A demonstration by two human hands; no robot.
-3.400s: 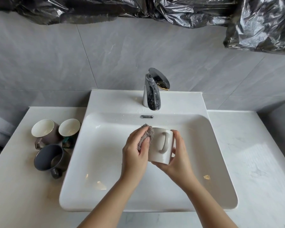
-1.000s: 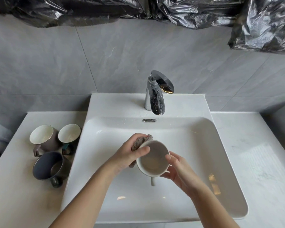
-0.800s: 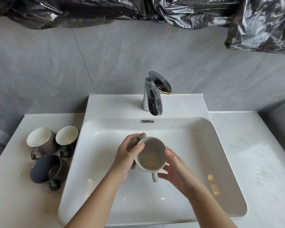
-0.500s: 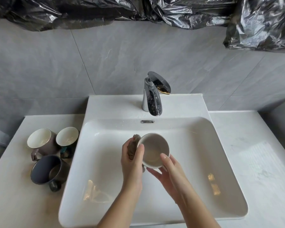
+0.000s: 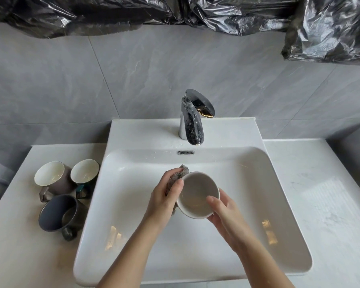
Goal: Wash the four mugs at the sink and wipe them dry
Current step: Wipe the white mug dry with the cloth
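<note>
the left hand (image 5: 166,198) and the right hand (image 5: 227,213) meet over the white rectangular ceramic sink (image 5: 133,183), with a small off-white ceramic mug (image 5: 195,196) held between them. the mug is tilted so that its open mouth faces up toward the camera, and its pale inside is plain to see; its handle is hidden. the left hand is curled around a crumpled grey-brown cleaning cloth (image 5: 180,173) and presses it against the mug's outer wall on that hand's side, with the thumb lying along the rim. the right hand cups the mug from below and from the opposite side, fingers wrapped under the body and the thumb tip resting on the near edge of the rim.

straight beyond the hands, a chrome faucet (image 5: 192,125) with a gold-tinted lever stands on the sink's back ledge. well out past the left hand, on the pale marble-look countertop (image 5: 19,246), three more mugs sit close together: a brown mug with a cream inside (image 5: 56,179), a teal mug with a white inside (image 5: 84,171) just beside it, and a dark grey mug (image 5: 58,213) nearest the person. crinkled black plastic sheeting (image 5: 216,13) hangs along the grey tiled wall above.
</note>
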